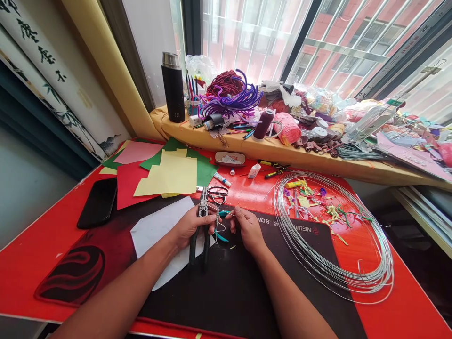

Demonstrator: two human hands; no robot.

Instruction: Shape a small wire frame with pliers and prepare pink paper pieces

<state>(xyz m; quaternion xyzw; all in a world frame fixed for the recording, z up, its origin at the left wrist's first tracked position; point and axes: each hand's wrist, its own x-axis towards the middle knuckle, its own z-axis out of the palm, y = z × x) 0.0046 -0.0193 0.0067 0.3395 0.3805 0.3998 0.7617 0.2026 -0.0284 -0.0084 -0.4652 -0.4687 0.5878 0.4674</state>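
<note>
- Wire (218,216) above the worktop's (21,278) middle, over the mat (243,292); thin, looped and twisted, ends hard to trace.
- Left hand (190,227) pinching the wire's twisted part; fingers partly hidden.
- Pliers (203,208) at the left hand, black handles toward the near edge; can't tell if gripped too.
- Right hand (249,230) pinching a wire end, thumb against fingers; lower fingers curled, partly hidden.
- Teal handles (221,237) behind the wire, tool type unclear.
- Scissors (218,190) just beyond the hands, blades mostly covered.
- White paper (151,235) partly under left hand and forearm.
- Card sheets (173,172) overlapping toward the far left corner, phone (98,202) by the left edge.
- Coil (374,278) over the mat's right edge, crowding the right side; scraps (303,202) inside it.
- Tin (230,158) near the far edge; cluttered sill (203,140) behind, many items blurred together.
- Forearms cut off at the bottom; open mat between them to the near edge.
</note>
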